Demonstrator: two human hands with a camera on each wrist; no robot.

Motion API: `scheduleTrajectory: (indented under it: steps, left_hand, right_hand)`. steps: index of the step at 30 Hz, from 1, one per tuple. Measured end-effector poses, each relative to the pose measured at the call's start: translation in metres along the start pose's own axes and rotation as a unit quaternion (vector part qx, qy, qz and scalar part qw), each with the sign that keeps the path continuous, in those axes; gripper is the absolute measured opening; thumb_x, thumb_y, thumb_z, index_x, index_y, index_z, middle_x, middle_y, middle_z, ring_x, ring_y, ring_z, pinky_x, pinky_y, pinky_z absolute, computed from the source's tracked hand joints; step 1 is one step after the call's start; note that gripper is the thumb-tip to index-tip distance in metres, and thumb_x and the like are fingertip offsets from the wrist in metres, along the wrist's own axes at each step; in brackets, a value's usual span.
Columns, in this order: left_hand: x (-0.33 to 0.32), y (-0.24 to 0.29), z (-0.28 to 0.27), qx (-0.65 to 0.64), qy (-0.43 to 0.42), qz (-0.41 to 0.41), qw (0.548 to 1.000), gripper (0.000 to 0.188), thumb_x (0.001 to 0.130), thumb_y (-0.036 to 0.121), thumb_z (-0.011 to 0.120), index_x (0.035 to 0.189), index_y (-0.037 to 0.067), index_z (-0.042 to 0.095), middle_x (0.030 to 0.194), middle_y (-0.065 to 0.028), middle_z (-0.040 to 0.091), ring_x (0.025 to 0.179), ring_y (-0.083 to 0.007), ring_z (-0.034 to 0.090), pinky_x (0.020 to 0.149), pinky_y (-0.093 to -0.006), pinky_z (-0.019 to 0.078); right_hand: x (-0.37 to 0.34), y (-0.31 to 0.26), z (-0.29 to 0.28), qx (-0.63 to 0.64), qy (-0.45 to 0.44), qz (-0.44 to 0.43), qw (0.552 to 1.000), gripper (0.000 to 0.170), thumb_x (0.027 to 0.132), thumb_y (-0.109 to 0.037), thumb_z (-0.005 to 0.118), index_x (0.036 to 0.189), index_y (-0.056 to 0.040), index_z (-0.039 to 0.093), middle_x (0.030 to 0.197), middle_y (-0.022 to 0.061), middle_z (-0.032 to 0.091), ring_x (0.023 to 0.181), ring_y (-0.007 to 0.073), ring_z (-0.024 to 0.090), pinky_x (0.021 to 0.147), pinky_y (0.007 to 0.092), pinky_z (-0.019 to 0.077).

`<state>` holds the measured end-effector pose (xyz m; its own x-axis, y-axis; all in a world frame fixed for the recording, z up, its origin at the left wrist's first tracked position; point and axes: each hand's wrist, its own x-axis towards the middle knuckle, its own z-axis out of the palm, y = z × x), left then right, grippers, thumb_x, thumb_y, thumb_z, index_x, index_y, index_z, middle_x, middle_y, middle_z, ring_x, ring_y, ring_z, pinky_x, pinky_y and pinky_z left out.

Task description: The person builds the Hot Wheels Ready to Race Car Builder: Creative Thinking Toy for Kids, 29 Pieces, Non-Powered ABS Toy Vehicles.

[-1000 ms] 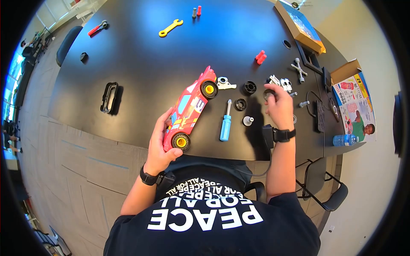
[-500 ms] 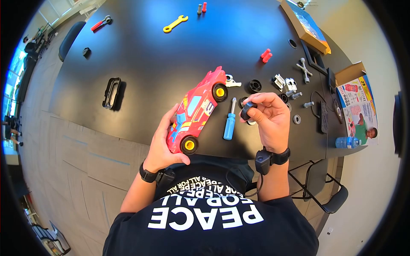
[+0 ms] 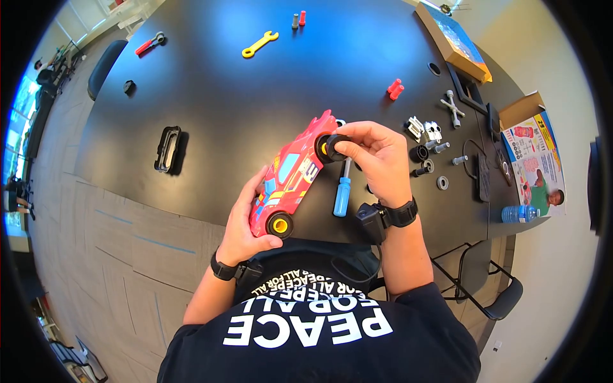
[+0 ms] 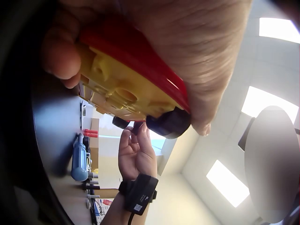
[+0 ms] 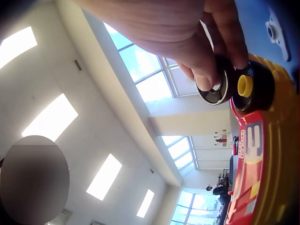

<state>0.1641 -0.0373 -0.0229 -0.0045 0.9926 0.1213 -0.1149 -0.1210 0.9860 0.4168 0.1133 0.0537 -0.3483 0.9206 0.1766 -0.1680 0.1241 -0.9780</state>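
Note:
My left hand (image 3: 237, 220) grips the rear-left end of a red toy race car (image 3: 285, 182), held tilted above the table's near edge. The car's yellow underside (image 4: 117, 91) faces the left wrist camera. Between thumb and fingers, my right hand (image 3: 378, 156) pinches a round black wheel cap (image 5: 216, 97) with a pale rim. It is right beside the car's upper wheel (image 5: 263, 89), whose yellow hub (image 5: 244, 86) sticks out toward it. The lower wheel (image 3: 280, 225) has its yellow hub uncovered. A blue screwdriver (image 3: 342, 198) lies under the right hand, its tip partly hidden.
Right of my hand lie black and grey round parts (image 3: 419, 153), grey bolts (image 3: 460, 159), white engine pieces (image 3: 423, 129) and a cross wrench (image 3: 453, 108). Red pegs (image 3: 396, 89), a yellow wrench (image 3: 260, 45) and a black frame (image 3: 168, 149) lie farther out. A water bottle (image 3: 519, 213) sits at right.
My right hand has picked up the round black cap from among the parts at the right and brought it left to the car's upper wheel. The left hand keeps its grip on the car.

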Motion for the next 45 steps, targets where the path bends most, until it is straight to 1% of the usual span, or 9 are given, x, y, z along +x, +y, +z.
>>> scheduleTrajectory:
  steps: [4, 6, 19, 27, 31, 34, 39, 42, 45]
  left_hand:
    - [0.000, -0.005, -0.003, 0.015, -0.004, 0.011, 1.000, 0.147, 0.064, 0.071, 0.102, 0.173, -0.001, 0.035, 0.147, -0.0144, 0.058, 0.135, -0.0229, 0.059, 0.121, -0.0388, 0.0428]
    - [0.000, -0.006, -0.003, 0.020, -0.005, 0.011, 1.000, 0.147, 0.064, 0.072, 0.102, 0.172, -0.001, 0.036, 0.146, -0.0147, 0.059, 0.134, -0.0232, 0.059, 0.121, -0.0390, 0.0430]
    - [-0.001, -0.003, -0.001, 0.040, 0.004, 0.011, 0.999, 0.145, 0.064, 0.071, 0.101, 0.172, -0.001, 0.037, 0.141, -0.0144, 0.061, 0.132, -0.0238, 0.061, 0.119, -0.0401, 0.0447]
    - [-0.003, -0.004, -0.005, 0.040, 0.005, 0.007, 0.999, 0.144, 0.066, 0.072, 0.100, 0.172, -0.001, 0.037, 0.143, -0.0134, 0.059, 0.134, -0.0227, 0.059, 0.120, -0.0397, 0.0438]
    - [-0.001, -0.003, 0.001, 0.023, 0.010, 0.003, 1.000, 0.145, 0.066, 0.074, 0.100, 0.173, -0.001, 0.036, 0.145, -0.0140, 0.058, 0.135, -0.0228, 0.058, 0.120, -0.0399, 0.0438]
    - [-0.002, -0.004, 0.000, 0.025, 0.007, 0.003, 1.000, 0.146, 0.066, 0.076, 0.099, 0.173, -0.001, 0.035, 0.147, -0.0144, 0.058, 0.135, -0.0232, 0.058, 0.120, -0.0398, 0.0440]
    - [-0.001, 0.001, 0.002, 0.012, 0.005, -0.001, 1.000, 0.148, 0.065, 0.077, 0.099, 0.173, -0.002, 0.035, 0.148, -0.0146, 0.057, 0.136, -0.0233, 0.058, 0.120, -0.0390, 0.0436]
    - [-0.001, -0.002, 0.000, 0.014, -0.001, -0.002, 1.000, 0.148, 0.065, 0.078, 0.098, 0.173, -0.002, 0.035, 0.148, -0.0146, 0.057, 0.136, -0.0232, 0.058, 0.120, -0.0391, 0.0436]
    - [0.001, -0.005, 0.002, 0.007, 0.004, 0.008, 1.000, 0.149, 0.065, 0.079, 0.098, 0.172, -0.002, 0.035, 0.148, -0.0144, 0.057, 0.137, -0.0232, 0.058, 0.120, -0.0395, 0.0432]
  right_hand:
    - [0.003, 0.000, 0.004, -0.015, 0.016, -0.018, 1.000, 0.022, 0.094, 0.009, 0.082, 0.114, 0.0016, 0.082, 0.109, 0.0063, 0.079, 0.097, 0.0125, 0.075, 0.086, 0.0269, 0.0619]
    - [0.006, 0.006, 0.001, -0.144, -0.008, -0.060, 0.988, 0.020, 0.092, 0.007, 0.084, 0.110, 0.0003, 0.084, 0.113, 0.0062, 0.078, 0.093, 0.0106, 0.074, 0.081, 0.0247, 0.0595]
    - [0.002, 0.027, 0.015, -0.173, 0.067, -0.078, 0.980, 0.012, 0.092, 0.000, 0.087, 0.100, -0.0002, 0.079, 0.103, 0.0033, 0.068, 0.079, 0.0065, 0.063, 0.069, 0.0253, 0.0522]
    - [-0.011, 0.013, 0.010, -0.382, 0.027, -0.190, 0.904, 0.032, 0.091, -0.008, 0.089, 0.122, -0.0057, 0.081, 0.105, 0.0070, 0.072, 0.071, 0.0124, 0.062, 0.065, 0.0289, 0.0512]
    - [-0.021, 0.005, 0.008, -0.350, 0.017, -0.165, 0.922, 0.045, 0.090, -0.010, 0.090, 0.133, -0.0090, 0.079, 0.106, 0.0057, 0.073, 0.068, 0.0118, 0.058, 0.061, 0.0290, 0.0494]
    - [-0.030, -0.007, -0.013, -0.347, 0.079, -0.162, 0.920, 0.053, 0.090, -0.011, 0.091, 0.141, -0.0112, 0.076, 0.104, 0.0035, 0.074, 0.066, 0.0092, 0.055, 0.058, 0.0261, 0.0463]
    - [-0.057, -0.035, -0.080, -0.409, 0.250, -0.110, 0.871, 0.039, 0.092, -0.007, 0.088, 0.129, -0.0082, 0.079, 0.112, 0.0050, 0.075, 0.069, 0.0101, 0.058, 0.058, 0.0275, 0.0487]
    - [-0.076, -0.031, -0.140, -0.573, 0.264, -0.067, 0.773, 0.040, 0.090, 0.001, 0.083, 0.128, -0.0054, 0.077, 0.119, 0.0091, 0.075, 0.074, 0.0196, 0.063, 0.072, 0.0360, 0.0560]
    - [-0.087, -0.020, -0.171, -0.573, 0.247, -0.013, 0.781, 0.040, 0.090, 0.002, 0.081, 0.129, -0.0054, 0.077, 0.123, 0.0081, 0.075, 0.077, 0.0161, 0.064, 0.078, 0.0328, 0.0556]
